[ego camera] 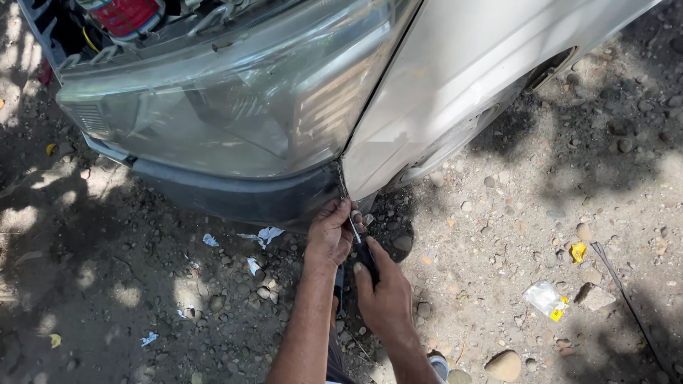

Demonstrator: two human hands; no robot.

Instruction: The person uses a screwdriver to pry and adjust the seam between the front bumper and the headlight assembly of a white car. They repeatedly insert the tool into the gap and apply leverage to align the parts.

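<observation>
A: Left hand (pixel 331 231)?
B: Forearm rising from the bottom edge, fingers curled, gripping the dark bumper (pixel 242 199) at its corner, below the headlight (pixel 213 117).
A: Right hand (pixel 384 295)?
B: Just right of it, closed around a screwdriver (pixel 359 242).
A: Its axis?
B: Steep diagonal, shaft pointing up-left to the seam where bumper meets the silver fender (pixel 455 78).

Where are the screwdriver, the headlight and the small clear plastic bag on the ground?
screwdriver (pixel 365 257), head view, on its dark handle above the right hand.
headlight (pixel 213 114), head view, on the middle of its clear lens.
small clear plastic bag (pixel 543 296), head view, on its crumpled middle.
</observation>
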